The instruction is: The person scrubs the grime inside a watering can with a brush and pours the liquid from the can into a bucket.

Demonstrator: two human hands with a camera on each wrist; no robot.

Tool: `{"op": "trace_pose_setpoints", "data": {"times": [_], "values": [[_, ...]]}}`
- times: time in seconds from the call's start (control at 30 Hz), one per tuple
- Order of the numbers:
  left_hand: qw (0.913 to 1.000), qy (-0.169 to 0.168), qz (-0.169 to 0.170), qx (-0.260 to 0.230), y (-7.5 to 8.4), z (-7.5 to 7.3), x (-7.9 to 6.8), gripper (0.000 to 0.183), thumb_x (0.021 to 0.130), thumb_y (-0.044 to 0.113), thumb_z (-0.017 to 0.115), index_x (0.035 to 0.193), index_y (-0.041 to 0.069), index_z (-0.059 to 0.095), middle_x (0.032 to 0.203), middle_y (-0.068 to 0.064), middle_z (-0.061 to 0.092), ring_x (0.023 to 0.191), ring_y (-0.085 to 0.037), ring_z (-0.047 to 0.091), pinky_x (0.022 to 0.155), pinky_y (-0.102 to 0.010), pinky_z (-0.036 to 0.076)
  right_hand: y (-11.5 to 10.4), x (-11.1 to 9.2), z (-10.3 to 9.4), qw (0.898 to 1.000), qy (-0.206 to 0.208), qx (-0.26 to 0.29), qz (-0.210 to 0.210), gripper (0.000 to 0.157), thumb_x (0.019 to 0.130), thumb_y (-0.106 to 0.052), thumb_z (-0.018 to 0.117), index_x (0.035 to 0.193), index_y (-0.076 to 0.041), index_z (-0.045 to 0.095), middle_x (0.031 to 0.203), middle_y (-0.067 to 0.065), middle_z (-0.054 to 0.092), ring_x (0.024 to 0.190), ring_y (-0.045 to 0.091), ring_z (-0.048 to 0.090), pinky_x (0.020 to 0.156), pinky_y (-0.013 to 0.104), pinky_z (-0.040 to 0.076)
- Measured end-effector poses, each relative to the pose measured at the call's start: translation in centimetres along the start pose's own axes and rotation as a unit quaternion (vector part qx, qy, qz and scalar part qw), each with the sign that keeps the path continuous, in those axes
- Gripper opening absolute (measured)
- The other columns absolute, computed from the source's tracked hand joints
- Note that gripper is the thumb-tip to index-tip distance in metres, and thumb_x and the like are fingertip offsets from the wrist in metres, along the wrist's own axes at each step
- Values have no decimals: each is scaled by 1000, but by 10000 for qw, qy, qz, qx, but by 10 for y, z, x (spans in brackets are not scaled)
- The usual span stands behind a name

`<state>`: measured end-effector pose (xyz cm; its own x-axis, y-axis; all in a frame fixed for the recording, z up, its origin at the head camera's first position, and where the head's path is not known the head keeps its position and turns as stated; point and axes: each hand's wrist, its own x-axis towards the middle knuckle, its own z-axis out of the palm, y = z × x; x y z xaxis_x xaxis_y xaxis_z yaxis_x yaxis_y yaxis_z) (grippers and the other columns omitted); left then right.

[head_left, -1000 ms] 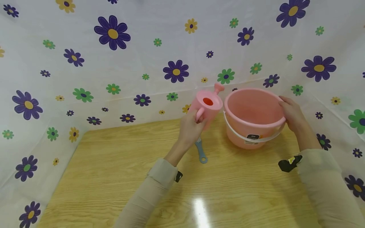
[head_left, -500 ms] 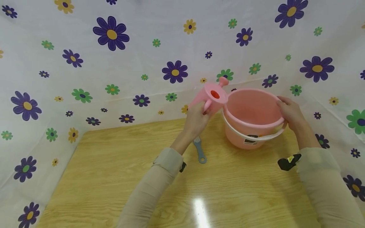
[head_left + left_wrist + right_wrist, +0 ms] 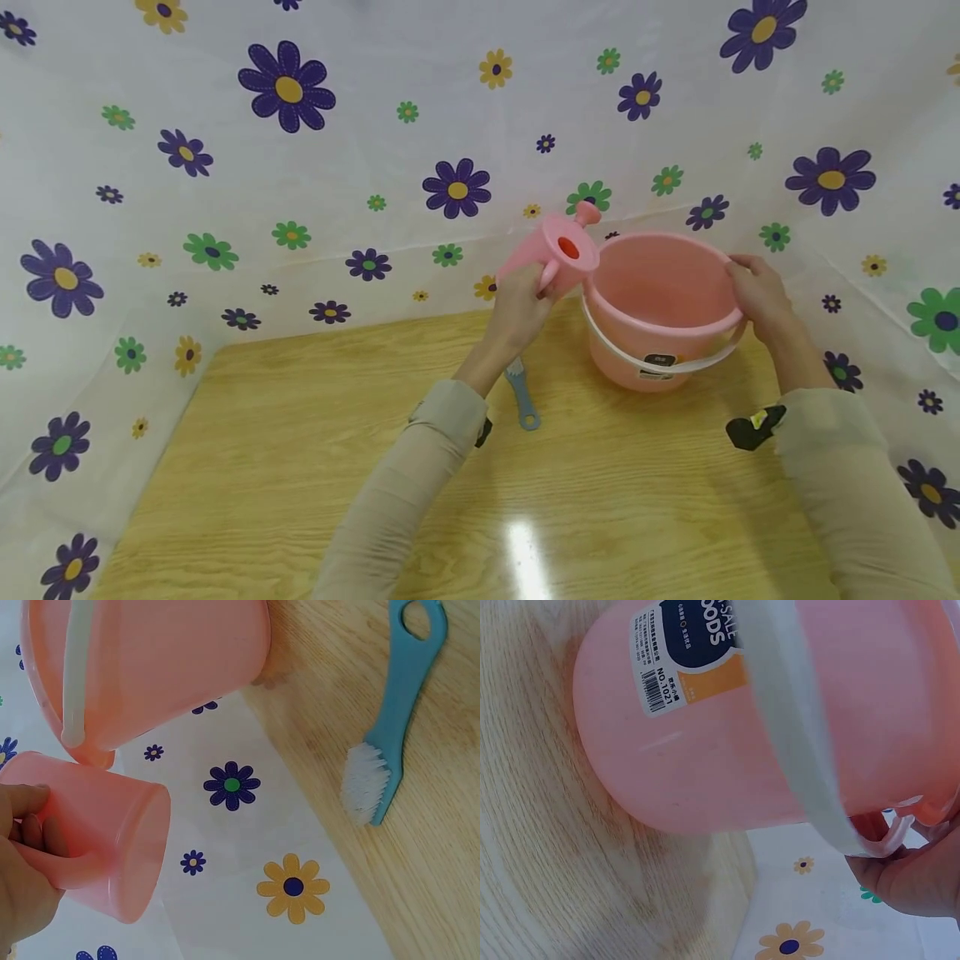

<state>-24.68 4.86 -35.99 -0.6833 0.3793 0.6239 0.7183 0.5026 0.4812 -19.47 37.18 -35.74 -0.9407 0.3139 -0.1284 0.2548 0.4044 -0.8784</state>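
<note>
In the head view my left hand [image 3: 519,307] grips the handle of a pink toy watering can [image 3: 525,250]. The can is off the table and tilted rightward, its top edge at the left rim of a pink bucket [image 3: 637,350]; whether they touch I cannot tell. A red inside shows through the can's opening. My right hand [image 3: 761,292] holds the bucket's right rim, its fingertips partly hidden. In the right wrist view the bucket's white carrying handle [image 3: 795,727] hangs down beside that hand [image 3: 922,874].
A blue scrub brush [image 3: 522,396] with white bristles lies on the wooden table [image 3: 315,450], below my left wrist. Behind and at both sides hangs a white flower-print sheet [image 3: 375,50]. A label [image 3: 697,660] is stuck on the bucket's front.
The watering can has moved up and right, tilting further toward the bucket, and then barely moved. My right hand still holds the bucket rim.
</note>
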Motion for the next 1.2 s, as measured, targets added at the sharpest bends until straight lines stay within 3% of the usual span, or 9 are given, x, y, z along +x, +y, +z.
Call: {"op": "trace_pose_setpoints", "data": {"times": [0.1,0.53,0.83,1.07,1.2], "values": [[9999,-97,-12,25,-1,1,0,17,91,-2,66,79,0,55,73,-7,50,70,-19,46,65,-23,38,-1,1,1,10000,7,17,-2,69,104,-50,23,158,-7,14,159,26,19,138,44,31,112,60,30],[9980,-391,37,497,1,3,13,13,96,3,61,83,2,58,76,-7,53,77,-22,50,72,-27,42,-3,-1,4,9999,13,104,-136,66,105,-47,23,158,-8,15,160,24,21,142,44,31,113,58,30],[9904,-371,516,1224,3,4,21,24,99,26,59,82,9,55,76,-4,50,83,-21,52,76,-27,42,-1,4,5,9996,124,235,-112,65,106,-46,24,158,-8,17,159,23,24,141,42,33,113,54,32],[9891,-577,718,1149,15,5,29,13,97,17,63,90,8,57,87,-7,54,91,-23,50,81,-27,42,0,6,3,9991,7,415,-87,63,106,-44,24,158,-9,17,161,21,21,144,41,30,114,51,31],[9853,-572,754,1419,18,5,31,9,96,14,64,93,8,58,91,-8,56,90,-25,50,79,-29,42,-3,7,3,9991,-31,389,-148,60,107,-39,22,158,-7,16,161,22,19,144,41,28,115,52,29]]}}
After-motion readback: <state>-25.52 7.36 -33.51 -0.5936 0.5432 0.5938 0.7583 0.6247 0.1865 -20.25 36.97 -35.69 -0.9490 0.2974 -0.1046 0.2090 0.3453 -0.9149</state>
